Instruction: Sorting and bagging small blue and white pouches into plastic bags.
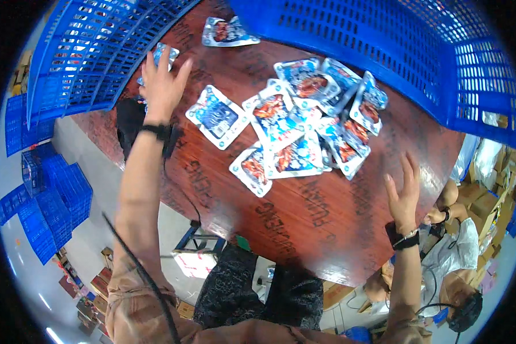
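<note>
My left hand (161,89) reaches to the far left of the table, fingers spread, beside a blue basket. Partly covered by those fingers is a small blue-and-white food packet (165,53); whether they touch it I cannot tell. Over the right side of the table, my right hand (405,195) has its fingers apart and nothing in them. Between the hands lies a loose pile of shiny packets (298,155) with reddish food pictures. One packet (217,117) lies at the pile's left, blue panel up. Another packet (226,32) rests near the back edge.
A blue plastic basket (106,51) stands at the far left, and a larger blue basket (361,43) spans the back right. The table (258,223) is reddish wood with dark lettering. Another person (450,246) is close on the right. Stacked blue crates (54,198) stand on the left floor.
</note>
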`<act>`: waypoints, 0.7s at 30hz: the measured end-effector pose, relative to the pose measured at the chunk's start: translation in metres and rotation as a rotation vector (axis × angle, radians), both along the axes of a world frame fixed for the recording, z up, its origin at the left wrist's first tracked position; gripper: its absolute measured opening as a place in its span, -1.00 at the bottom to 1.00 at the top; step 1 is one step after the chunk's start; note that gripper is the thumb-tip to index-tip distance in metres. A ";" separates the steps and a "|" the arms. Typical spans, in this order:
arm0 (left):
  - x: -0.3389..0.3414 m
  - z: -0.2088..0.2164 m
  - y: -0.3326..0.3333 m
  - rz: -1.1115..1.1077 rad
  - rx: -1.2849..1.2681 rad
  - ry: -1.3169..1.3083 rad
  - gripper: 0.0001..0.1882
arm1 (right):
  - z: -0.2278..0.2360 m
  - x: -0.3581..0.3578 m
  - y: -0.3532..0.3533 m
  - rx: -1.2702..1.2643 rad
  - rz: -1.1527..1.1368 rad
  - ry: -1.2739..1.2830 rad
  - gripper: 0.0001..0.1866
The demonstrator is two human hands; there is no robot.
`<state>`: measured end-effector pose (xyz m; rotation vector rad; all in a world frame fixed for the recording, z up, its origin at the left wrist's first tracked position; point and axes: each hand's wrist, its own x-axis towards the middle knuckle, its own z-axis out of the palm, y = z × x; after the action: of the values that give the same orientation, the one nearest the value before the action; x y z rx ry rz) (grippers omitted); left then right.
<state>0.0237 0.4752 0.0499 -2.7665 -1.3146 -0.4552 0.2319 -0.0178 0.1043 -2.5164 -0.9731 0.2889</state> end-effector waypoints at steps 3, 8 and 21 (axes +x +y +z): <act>0.049 -0.024 0.042 -0.220 -0.101 -0.084 -0.33 | -0.008 -0.015 0.084 0.097 0.040 0.078 -0.39; 0.077 -0.059 -0.044 -0.355 -0.086 0.061 -0.45 | -0.014 -0.007 0.152 0.095 0.049 0.162 -0.37; -0.033 -0.043 0.027 -0.126 -0.101 0.059 -0.36 | -0.050 0.024 0.148 0.253 -0.243 0.294 -0.32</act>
<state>-0.0091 0.5023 0.0073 -2.9334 -1.1883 -0.3186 0.2561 0.1304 0.0542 -2.2503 -0.5455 0.4168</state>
